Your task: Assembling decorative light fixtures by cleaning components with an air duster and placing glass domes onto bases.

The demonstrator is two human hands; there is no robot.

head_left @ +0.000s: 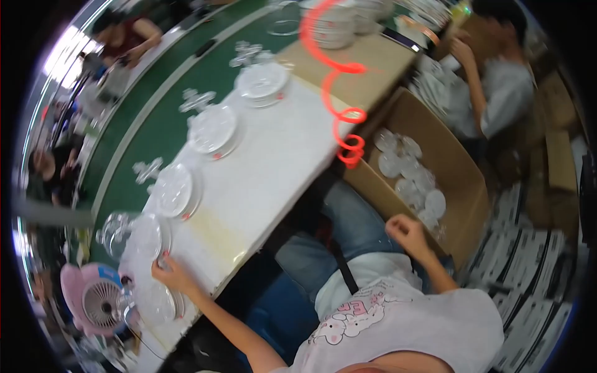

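Left hand (pixel 169 273) is down on the white desk (pixel 273 155), fingers curled at the edge of a clear plastic lid stack (pixel 149 236); whether the grip is actually pinching a lid or just touching it, cannot tell, too blurred. Right hand (pixel 407 233) hangs over the near rim of the open cardboard box (pixel 463 186) beside the desk, fingers curled in loosely, nothing visibly held; can't tell if the grip is closed.

More clear lid stacks run in a row along the far side of the desk: one (pixel 174 189) just beyond the left hand, then (pixel 212 129), then (pixel 262 81). Loose clear lids (pixel 407 171) lie inside the box. Pink desk fan (pixel 93 298) sits at the desk end, near the left hand. Red coiled cord (pixel 339 112) hangs across the view over desk edge and box corner. Green conveyor belt (pixel 155 118) runs along behind the desk. Another person in a light shirt (pixel 504 93) sits past the box.
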